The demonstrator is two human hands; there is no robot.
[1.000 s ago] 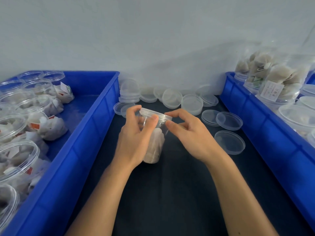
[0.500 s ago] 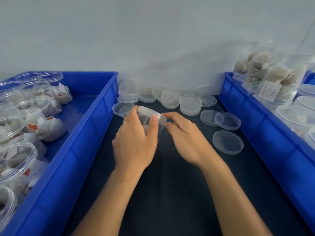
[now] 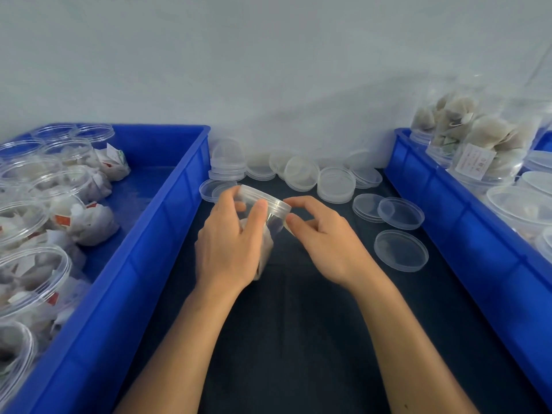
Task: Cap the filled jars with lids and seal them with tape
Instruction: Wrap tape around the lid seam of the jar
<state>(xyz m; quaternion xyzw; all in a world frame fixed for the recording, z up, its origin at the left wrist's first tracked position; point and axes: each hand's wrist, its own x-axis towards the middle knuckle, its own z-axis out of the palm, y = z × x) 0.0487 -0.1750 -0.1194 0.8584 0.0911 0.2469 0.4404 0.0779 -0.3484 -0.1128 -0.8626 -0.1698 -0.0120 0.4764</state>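
No legible text, brand, number or sign anywhere in view. White paper label (image 3: 475, 160) on the front of a filled jar (image 3: 490, 150) in the right-hand blue bin (image 3: 466, 234): faint dark printed lines, too small and blurred to read. Red-and-white paper tags (image 3: 64, 219) among the sachets inside the open jars (image 3: 35, 264) of the left-hand blue bin (image 3: 167, 234): coloured patches only, no characters made out. Loose clear lids (image 3: 400, 251) on the bench (image 3: 298, 324): unmarked. Clear jar with lid (image 3: 270, 209) held between the hands: no printing seen.
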